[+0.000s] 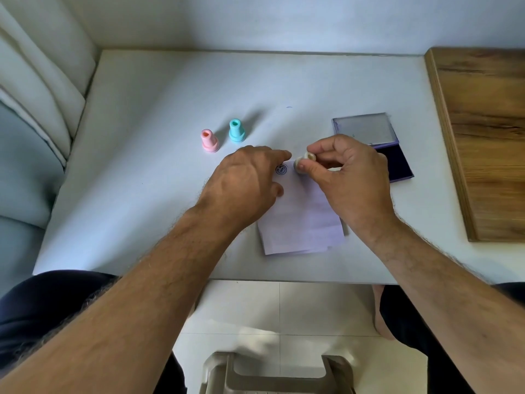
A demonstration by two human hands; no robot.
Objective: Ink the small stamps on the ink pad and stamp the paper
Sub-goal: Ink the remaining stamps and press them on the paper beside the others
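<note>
A folded white paper (301, 217) lies on the white table, with one round blue stamp mark (281, 169) near its top left corner. My right hand (352, 177) pinches a small cream stamp (304, 162) just above the paper's top edge, right of the mark. My left hand (244, 186) rests flat on the paper's left side, fingers pointing at the mark. A pink stamp (209, 141) and a teal stamp (236, 130) stand upright to the upper left. The open ink pad (397, 163) with its dark blue pad sits behind my right hand, partly hidden.
The ink pad's clear lid (362, 127) lies open behind the pad. A wooden board (483, 137) lies along the table's right side. A cushioned sofa (34, 109) borders the left. A plastic stool (278, 373) stands below the table's front edge (170, 275).
</note>
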